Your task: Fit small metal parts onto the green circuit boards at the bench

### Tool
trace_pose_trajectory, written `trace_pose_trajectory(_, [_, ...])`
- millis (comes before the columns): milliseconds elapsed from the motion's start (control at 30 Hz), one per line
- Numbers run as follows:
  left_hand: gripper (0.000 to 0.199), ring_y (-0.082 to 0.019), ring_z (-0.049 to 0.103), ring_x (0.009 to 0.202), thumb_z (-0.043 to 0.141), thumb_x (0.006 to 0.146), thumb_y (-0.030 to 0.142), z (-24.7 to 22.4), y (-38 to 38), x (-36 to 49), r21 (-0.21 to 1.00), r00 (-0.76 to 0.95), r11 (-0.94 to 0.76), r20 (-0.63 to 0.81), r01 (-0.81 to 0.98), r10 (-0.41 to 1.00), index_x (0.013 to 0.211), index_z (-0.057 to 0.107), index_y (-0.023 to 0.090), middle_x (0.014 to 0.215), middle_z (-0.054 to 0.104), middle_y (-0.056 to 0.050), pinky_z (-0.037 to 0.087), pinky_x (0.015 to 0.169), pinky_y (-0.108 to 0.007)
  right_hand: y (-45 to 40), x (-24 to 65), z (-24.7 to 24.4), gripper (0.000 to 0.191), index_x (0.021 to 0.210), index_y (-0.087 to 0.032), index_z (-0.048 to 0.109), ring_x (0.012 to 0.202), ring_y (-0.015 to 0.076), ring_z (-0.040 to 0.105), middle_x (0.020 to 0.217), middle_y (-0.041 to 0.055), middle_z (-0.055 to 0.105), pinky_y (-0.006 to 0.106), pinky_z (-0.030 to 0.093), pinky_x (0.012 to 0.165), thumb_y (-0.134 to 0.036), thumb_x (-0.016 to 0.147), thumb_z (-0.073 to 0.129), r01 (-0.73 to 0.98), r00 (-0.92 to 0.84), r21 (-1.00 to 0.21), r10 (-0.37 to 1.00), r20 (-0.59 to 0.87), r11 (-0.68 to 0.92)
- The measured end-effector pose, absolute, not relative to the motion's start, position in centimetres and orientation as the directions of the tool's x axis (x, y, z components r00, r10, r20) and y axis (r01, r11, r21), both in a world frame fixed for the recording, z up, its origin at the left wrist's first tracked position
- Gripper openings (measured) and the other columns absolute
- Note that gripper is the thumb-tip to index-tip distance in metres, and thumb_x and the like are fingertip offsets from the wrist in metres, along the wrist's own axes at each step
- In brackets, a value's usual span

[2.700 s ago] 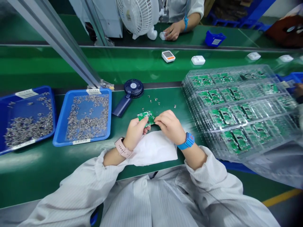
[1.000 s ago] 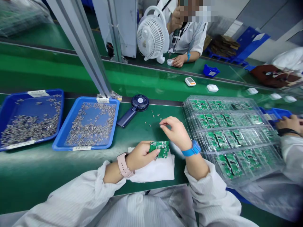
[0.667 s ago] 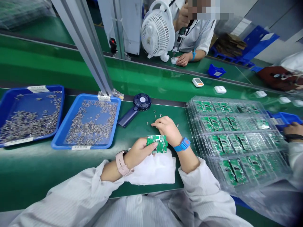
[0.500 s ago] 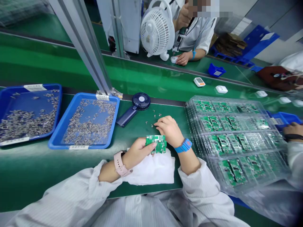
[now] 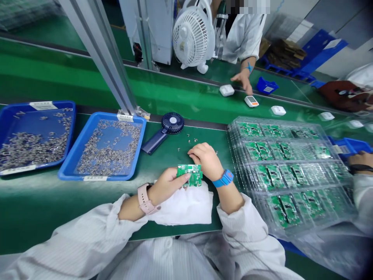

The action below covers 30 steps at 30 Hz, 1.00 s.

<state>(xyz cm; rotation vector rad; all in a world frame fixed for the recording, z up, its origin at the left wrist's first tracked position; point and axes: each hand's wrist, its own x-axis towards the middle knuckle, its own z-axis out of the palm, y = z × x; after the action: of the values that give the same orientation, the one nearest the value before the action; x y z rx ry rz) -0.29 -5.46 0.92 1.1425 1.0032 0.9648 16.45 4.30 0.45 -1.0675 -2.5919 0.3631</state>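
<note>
My left hand (image 5: 169, 182) grips a green circuit board (image 5: 189, 175) by its left side, thumb across its face, above a folded white cloth (image 5: 186, 208). Just beyond the board, my right hand (image 5: 204, 157) is low over the green bench with thumb and index finger brought together. Whatever is between those fingertips is too small or hidden to make out. Several tiny metal parts (image 5: 189, 140) lie scattered on the bench beyond my right fingers.
Two blue trays of small metal parts, one (image 5: 109, 149) nearer and one (image 5: 37, 136) farther left, flank a handheld fan (image 5: 172, 123). Stacked clear trays (image 5: 233, 144) with circuit boards stand right. Across the green conveyor (image 5: 175, 89), a co-worker's hand (image 5: 243, 80) reaches toward a white device (image 5: 251, 101).
A metal part beside my right fingertips no longer shows; my hands stay nearly in place. The co-worker's hand has moved onto the conveyor, where another white piece now lies, and the white devices shifted right.
</note>
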Motion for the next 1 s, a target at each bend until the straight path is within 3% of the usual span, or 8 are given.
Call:
trace_pose_trajectory(200, [0.040,-0.011,0.048,0.055,0.058,0.087,0.047,0.8,-5.6,-0.4,0.990,0.299,0.126,-0.100,-0.068,0.949,0.062,0.055,0.015,0.057,0.054,0.001,0.042,0.056,-0.024,4.2,18.2,1.5,0.019,0.106,-0.024,0.070,0.095,0.0239,0.053,0.101,0.0061,0.068,0.039,0.040,0.083,-0.020,0.092,0.058,0.715,-0.600,-0.301,0.775,0.198,0.630])
trace_pose_trajectory(500, [0.039,-0.010,0.047,0.056,0.056,0.088,0.045,0.4,-5.6,-0.4,0.992,0.289,0.103,-0.079,-0.069,0.954,0.062,0.054,0.015,0.058,0.055,0.001,0.041,0.056,-0.024,3.8,18.1,1.1,0.014,0.098,-0.025,0.073,0.096,0.0248,0.051,0.099,0.0062,0.068,0.040,0.037,0.078,-0.022,0.092,0.060,0.703,-0.646,-0.193,0.728,0.229,0.684])
trace_pose_trajectory(733, [0.039,-0.010,0.045,0.055,0.057,0.087,0.046,0.9,-5.5,-0.3,0.992,0.281,0.110,-0.088,-0.064,0.956,0.062,0.054,0.016,0.057,0.055,0.001,0.039,0.054,-0.023,4.2,17.7,0.4,0.010,0.096,-0.024,0.071,0.096,0.0237,0.052,0.098,0.0052,0.067,0.039,0.038,0.082,-0.026,0.092,0.061,0.700,-0.636,-0.253,0.744,0.204,0.668])
trace_pose_trajectory(1000, [0.043,-0.010,0.043,0.050,0.062,0.078,0.054,0.7,-5.5,-0.1,0.973,0.199,0.213,-0.192,-0.086,0.961,0.060,0.054,0.015,0.053,0.051,0.001,0.035,0.049,-0.023,4.3,16.9,0.4,0.012,0.088,-0.020,0.064,0.091,0.0227,0.053,0.096,0.0074,0.065,0.036,0.043,0.082,-0.016,0.091,0.053,0.687,-0.626,-0.310,0.752,0.207,0.657])
